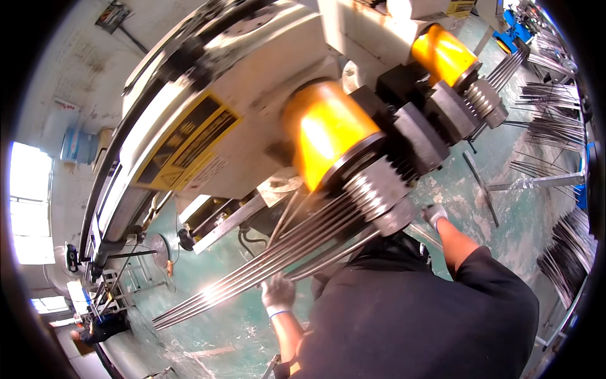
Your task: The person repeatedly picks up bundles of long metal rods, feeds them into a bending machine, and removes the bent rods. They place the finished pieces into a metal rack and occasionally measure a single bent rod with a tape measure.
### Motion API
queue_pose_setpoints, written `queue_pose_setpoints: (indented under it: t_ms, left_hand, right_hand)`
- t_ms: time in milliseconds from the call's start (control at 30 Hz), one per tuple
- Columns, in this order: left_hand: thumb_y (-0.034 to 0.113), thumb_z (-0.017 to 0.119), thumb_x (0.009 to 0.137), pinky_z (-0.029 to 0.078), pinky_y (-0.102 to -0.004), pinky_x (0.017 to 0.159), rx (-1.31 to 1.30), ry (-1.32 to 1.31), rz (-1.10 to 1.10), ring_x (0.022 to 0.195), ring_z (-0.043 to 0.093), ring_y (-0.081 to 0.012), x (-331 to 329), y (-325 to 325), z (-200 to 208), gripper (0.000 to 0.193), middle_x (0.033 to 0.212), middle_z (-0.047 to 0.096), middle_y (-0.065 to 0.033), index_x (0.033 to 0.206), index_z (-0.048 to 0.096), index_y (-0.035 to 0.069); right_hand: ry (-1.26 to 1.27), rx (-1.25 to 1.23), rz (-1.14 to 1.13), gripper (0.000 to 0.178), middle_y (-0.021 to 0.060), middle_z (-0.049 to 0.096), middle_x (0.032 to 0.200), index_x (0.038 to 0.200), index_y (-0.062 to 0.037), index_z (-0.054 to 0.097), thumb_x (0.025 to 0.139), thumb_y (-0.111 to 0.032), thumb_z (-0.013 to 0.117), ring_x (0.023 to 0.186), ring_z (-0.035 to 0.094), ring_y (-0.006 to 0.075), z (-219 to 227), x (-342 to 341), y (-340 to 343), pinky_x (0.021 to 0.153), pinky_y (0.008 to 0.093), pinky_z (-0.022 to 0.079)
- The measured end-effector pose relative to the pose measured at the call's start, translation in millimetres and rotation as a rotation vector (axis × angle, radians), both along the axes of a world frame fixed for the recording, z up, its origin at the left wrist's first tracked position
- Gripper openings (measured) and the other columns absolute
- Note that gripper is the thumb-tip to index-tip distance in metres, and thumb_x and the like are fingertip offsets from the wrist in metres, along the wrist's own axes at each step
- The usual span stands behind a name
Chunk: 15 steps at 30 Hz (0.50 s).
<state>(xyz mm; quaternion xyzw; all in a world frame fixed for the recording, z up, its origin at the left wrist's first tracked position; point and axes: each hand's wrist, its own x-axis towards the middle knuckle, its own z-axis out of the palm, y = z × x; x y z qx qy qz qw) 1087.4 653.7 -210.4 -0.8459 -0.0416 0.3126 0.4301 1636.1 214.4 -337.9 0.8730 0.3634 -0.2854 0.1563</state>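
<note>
My left hand [278, 294], in a pale glove, is closed at the near-left end of a thick metal tube [334, 256]. The tube runs up to the right and passes out of sight by a ribbed metal roller [382, 196]. Beside it, several long thin metal rods [252, 271] fan out leftward from under the machine. My right hand [433, 215], gloved too, is right of the roller with its fingers curled. What it holds, if anything, is hidden. A pale bar [426, 235] lies just below that hand.
A large white machine [265, 107] with two yellow cylinders [334, 129] fills the upper middle. Bundles of metal rods [568, 259] are stacked along the right. At far left a person [107, 328] in dark clothing is near a metal frame. A dark bar [481, 189] lies on the green floor.
</note>
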Motion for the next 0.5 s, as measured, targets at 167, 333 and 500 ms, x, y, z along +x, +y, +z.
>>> queue_pose_setpoints:
  t_ms: [167, 333, 500]
  left_hand:
    - [0.04, 0.072, 0.091, 0.051, -0.0518, 0.099, -0.79, -0.771, 0.234, 0.102, 0.064, -0.0287, 138.7, -34.8, 76.8, 0.022, 0.101, 0.071, -0.002, 0.093, 0.075, 0.018]
    - [0.029, 0.061, 0.101, 0.039, -0.052, 0.118, -1.689, -1.062, 0.999, 0.135, 0.052, -0.0315, 63.1, 30.3, -29.5, 0.039, 0.131, 0.064, -0.0116, 0.135, 0.057, 0.01]
    - [0.025, 0.04, 0.107, 0.036, -0.0495, 0.118, -2.214, -1.188, 1.252, 0.139, 0.045, -0.0313, 39.9, 52.1, -91.1, 0.044, 0.148, 0.052, -0.0155, 0.142, 0.049, 0.0]
  right_hand:
    - [0.227, 0.428, -0.41, 0.026, 0.0114, 0.077, 0.094, 0.107, -0.0071, 0.073, 0.103, -0.028, 0.059, 0.078, 0.071, 0.0248, -3.6, 56.1, -1.2, 0.074, 0.0374, 0.055]
    - [0.183, 0.724, -1.04, 0.033, 0.0057, 0.068, 0.072, 0.084, 0.0, 0.072, 0.097, -0.03, 0.069, 0.066, 0.061, 0.0164, 49.4, 23.5, -12.8, 0.064, 0.0362, 0.05]
    - [0.202, 0.546, -1.039, 0.033, 0.0138, 0.075, 0.079, 0.089, 0.0012, 0.078, 0.096, -0.03, 0.069, 0.07, 0.068, 0.023, 84.1, -66.4, -75.0, 0.071, 0.0373, 0.054]
